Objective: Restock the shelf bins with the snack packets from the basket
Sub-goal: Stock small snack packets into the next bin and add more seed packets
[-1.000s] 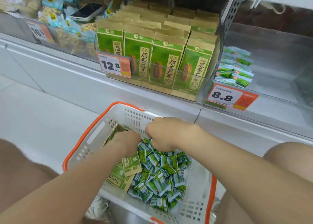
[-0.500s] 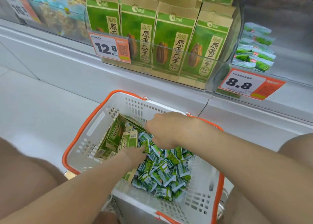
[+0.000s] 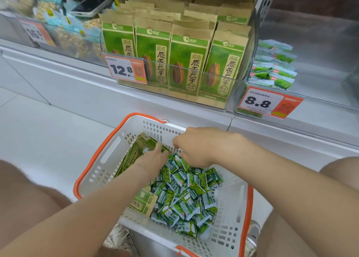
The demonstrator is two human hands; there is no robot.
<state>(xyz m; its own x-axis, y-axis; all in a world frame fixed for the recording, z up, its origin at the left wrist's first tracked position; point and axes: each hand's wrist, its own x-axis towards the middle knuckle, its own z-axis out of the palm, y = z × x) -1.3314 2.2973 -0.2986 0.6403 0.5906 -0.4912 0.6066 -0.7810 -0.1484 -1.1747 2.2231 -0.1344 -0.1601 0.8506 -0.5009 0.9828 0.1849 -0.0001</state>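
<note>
Left hand (image 3: 153, 160) has slid off the small green packets (image 3: 186, 198) onto the tall seed packets (image 3: 134, 155) far left in the basket (image 3: 153, 120), right hand (image 3: 200, 146) stays curled over the pile, can't tell either grip, no restocking yet.

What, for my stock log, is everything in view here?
basket: one, white with orange rim, below the shelf bins
small packets: many, green-white, heaped in the basket's right part
tall bags: several, green-brown, basket's left side
shelved tall bags: many, green-brown, middle bin
shelved small packets: small stack, green-white, right bin
pale packets: many, pale blue, left bin
phone: one, dark screen, lying on the pale packets
price tags: three, white-orange, bin fronts
left hand: in the basket, at the tall bags
right hand: curled, over the small packets; grip hidden
</note>
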